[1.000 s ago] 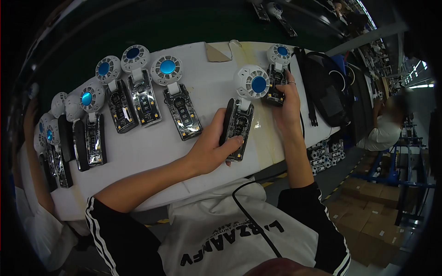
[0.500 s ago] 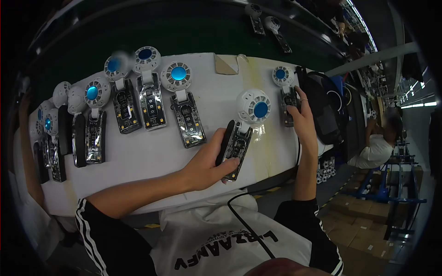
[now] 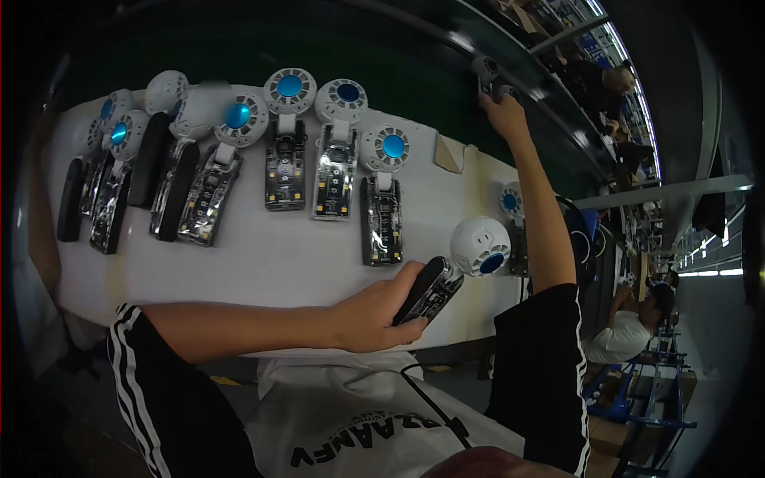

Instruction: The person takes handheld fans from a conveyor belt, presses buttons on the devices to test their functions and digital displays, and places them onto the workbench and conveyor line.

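My left hand point(image 3: 378, 315) grips the dark handle of a device point(image 3: 434, 295) with a round white head point(image 3: 480, 245), tilted up to the right over the white table point(image 3: 303, 279). My right hand point(image 3: 505, 115) reaches far out to the green surface beyond the table. It is at two similar devices there, one with its round head point(image 3: 485, 67) just past my fingertips. The fingers are small and partly hidden, so whether they hold a device is unclear. Another device point(image 3: 511, 199) lies at the table's right, partly behind my right forearm.
Several devices point(image 3: 382, 219) with white heads and clear-fronted handles lie in a row across the left and middle of the table. A brown cardboard piece point(image 3: 449, 153) lies at the far edge. Black items point(image 3: 575, 231) are at the right, where a seated person point(image 3: 625, 334) appears.
My right hand has left the device at the table's right and stretched away to the green surface. The device in my left hand has tilted further right. The view has shifted.
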Available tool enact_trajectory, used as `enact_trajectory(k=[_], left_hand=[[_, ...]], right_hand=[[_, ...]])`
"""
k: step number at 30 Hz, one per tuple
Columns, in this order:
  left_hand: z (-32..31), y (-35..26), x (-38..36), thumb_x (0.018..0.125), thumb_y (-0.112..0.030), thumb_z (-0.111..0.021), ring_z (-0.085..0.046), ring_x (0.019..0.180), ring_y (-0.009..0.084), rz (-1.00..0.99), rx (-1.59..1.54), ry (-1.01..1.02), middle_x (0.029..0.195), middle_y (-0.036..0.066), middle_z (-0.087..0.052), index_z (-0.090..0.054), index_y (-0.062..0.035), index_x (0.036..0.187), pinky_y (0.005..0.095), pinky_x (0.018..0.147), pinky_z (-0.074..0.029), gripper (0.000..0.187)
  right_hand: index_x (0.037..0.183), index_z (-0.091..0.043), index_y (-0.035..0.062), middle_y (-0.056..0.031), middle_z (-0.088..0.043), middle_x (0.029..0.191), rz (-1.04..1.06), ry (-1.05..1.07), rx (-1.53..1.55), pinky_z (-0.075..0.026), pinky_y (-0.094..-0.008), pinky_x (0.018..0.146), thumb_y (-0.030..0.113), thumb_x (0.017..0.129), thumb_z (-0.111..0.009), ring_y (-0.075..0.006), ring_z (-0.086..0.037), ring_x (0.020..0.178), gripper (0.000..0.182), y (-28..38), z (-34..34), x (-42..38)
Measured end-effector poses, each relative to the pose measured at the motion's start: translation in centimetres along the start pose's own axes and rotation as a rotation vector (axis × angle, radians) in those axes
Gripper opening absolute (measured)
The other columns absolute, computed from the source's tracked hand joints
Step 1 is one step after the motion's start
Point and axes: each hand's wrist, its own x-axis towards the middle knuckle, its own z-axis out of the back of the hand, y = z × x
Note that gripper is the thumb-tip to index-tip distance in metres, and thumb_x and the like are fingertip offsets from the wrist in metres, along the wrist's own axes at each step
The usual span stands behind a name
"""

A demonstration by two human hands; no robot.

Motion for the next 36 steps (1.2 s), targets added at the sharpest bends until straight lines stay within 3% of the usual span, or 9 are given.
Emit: enact_trajectory(k=[7,9,11,16,21,23,25,32,36], left_hand=[[0.6,0.6,-0.4,0.084,-0.015,-0.054,-0.052,0.063,0.0169,-0.048,0.035,-0.044,0.079,0.010,-0.053,-0.022,-0.0003,0.121,0.0307,0.057,-0.044,0.051],[1.0,-0.1,-0.6,0.086,-0.015,-0.053,-0.052,0.063,0.0154,0.010,-0.036,-0.005,0.080,0.010,-0.053,-0.020,0.0005,0.123,0.0298,0.056,-0.045,0.052],[1.3,-0.7,-0.6,0.087,-0.015,-0.053,-0.052,0.063,0.0145,0.022,-0.111,-0.016,0.079,0.010,-0.053,-0.018,0.0009,0.124,0.0291,0.056,-0.045,0.053],[0.9,0.0,-0.1,0.089,-0.010,-0.049,-0.051,0.074,0.0114,0.003,-0.310,-0.077,0.091,0.009,-0.050,-0.010,0.0005,0.133,0.0259,0.059,-0.047,0.060],[1.0,0.6,0.0,0.087,-0.005,-0.047,-0.052,0.084,0.0128,0.020,-0.347,-0.103,0.105,0.012,-0.049,-0.013,-0.0019,0.134,0.0286,0.073,-0.047,0.058],[0.9,0.5,0.0,0.085,-0.008,-0.046,-0.055,0.084,0.0171,0.041,-0.332,-0.130,0.107,0.015,-0.050,-0.015,-0.0032,0.133,0.0313,0.073,-0.047,0.058],[0.4,0.8,0.1,0.085,-0.010,-0.047,-0.056,0.083,0.0187,0.053,-0.332,-0.135,0.107,0.016,-0.050,-0.016,-0.0032,0.132,0.0321,0.072,-0.048,0.057],[0.7,0.0,0.2,0.085,-0.006,-0.044,-0.055,0.089,0.0163,0.106,-0.345,-0.152,0.108,0.015,-0.052,-0.017,-0.0015,0.130,0.0313,0.077,-0.047,0.053],[0.6,0.1,0.2,0.085,-0.008,-0.045,-0.057,0.085,0.0192,0.105,-0.355,-0.156,0.108,0.017,-0.050,-0.015,-0.0036,0.131,0.0329,0.074,-0.048,0.055]], right_hand=[[0.095,-0.061,-0.0072,-0.0237,-0.063,0.095,-0.057,-0.061,0.059,-0.049,-0.0423,0.076,0.040,0.074,-0.064,-0.0372,-0.061,0.090,0.053,0.5,-5.4,6.5],[0.090,-0.061,-0.0023,-0.0130,-0.062,0.082,-0.277,0.199,0.578,-0.050,-0.0354,0.066,0.029,0.073,-0.068,-0.0255,-0.060,0.075,0.036,0.9,-3.4,5.0],[0.085,-0.060,0.0019,-0.0056,-0.056,0.074,-0.246,0.317,1.053,-0.047,-0.0269,0.059,0.020,0.075,-0.069,-0.0152,-0.054,0.065,0.023,2.4,-1.6,1.0],[0.088,-0.059,-0.0003,-0.0054,-0.057,0.072,-0.311,0.294,1.637,-0.044,-0.0232,0.055,0.020,0.082,-0.066,-0.0114,-0.055,0.065,0.022,2.8,1.5,-14.0],[0.107,-0.048,-0.0006,-0.0107,-0.059,0.088,-0.327,0.119,1.509,-0.041,-0.0256,0.044,0.021,0.085,-0.058,-0.0136,-0.055,0.059,0.032,0.4,0.3,-27.7],[0.103,-0.050,-0.0037,-0.0113,-0.058,0.078,-0.358,0.122,1.544,-0.038,-0.0253,0.045,0.026,0.086,-0.046,-0.0155,-0.053,0.060,0.035,0.2,-0.4,-30.4],[0.119,-0.038,0.0003,-0.0165,-0.057,0.102,-0.309,0.115,1.728,-0.041,-0.0275,0.045,0.015,0.081,-0.045,-0.0196,-0.058,0.063,0.041,0.1,-1.0,-32.5],[0.132,-0.021,-0.0030,-0.0145,-0.052,0.104,-0.145,0.070,1.636,-0.046,-0.0281,0.070,0.005,0.080,-0.042,-0.0155,-0.055,0.077,0.057,1.4,-1.6,-33.5],[0.134,-0.022,-0.0017,-0.0225,-0.051,0.114,-0.180,0.069,1.560,-0.047,-0.0297,0.067,0.011,0.077,-0.042,-0.0189,-0.057,0.072,0.062,1.5,-1.8,-33.5]])
